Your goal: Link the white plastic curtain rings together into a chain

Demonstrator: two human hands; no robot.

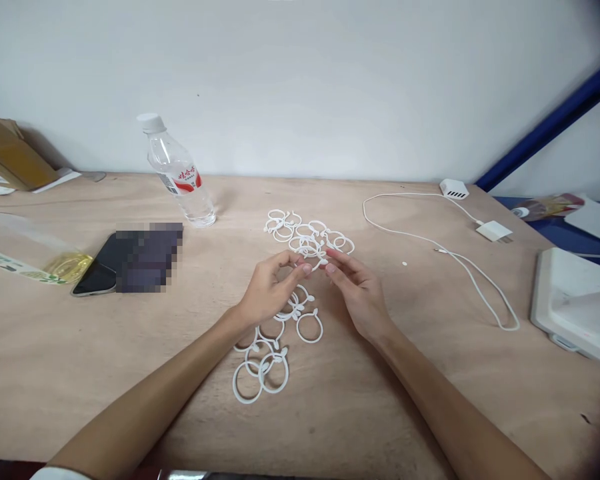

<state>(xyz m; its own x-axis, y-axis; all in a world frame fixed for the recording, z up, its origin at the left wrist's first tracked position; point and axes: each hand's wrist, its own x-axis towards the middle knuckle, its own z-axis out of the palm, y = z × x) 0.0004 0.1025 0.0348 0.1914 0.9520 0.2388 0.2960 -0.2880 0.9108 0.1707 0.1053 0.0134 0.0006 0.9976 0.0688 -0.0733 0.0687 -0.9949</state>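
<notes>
Capped bottle (180, 170) on desk (430, 413), part-filled, clear liquid; second bottle (20, 247) at left edge, yellow liquid toward its base. White ring (317, 265) between both hands: left hand (267, 287) pinching it, right hand (365, 300) pinching near its tab. Loose rings (310, 328) below, beyond.

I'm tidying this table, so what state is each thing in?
White plastic ring: between fingertips of left hand and right hand
Other white plastic rings: loose, many overlapping
Clear plastic bottle, red-and-white label: capped, standing
Clear plastic bottle, yellow liquid: partly filled
Black rectangular phone: flat, visible screen dark
White two-pronged charger: unplugged
Thin white cable: loosely looped
</notes>
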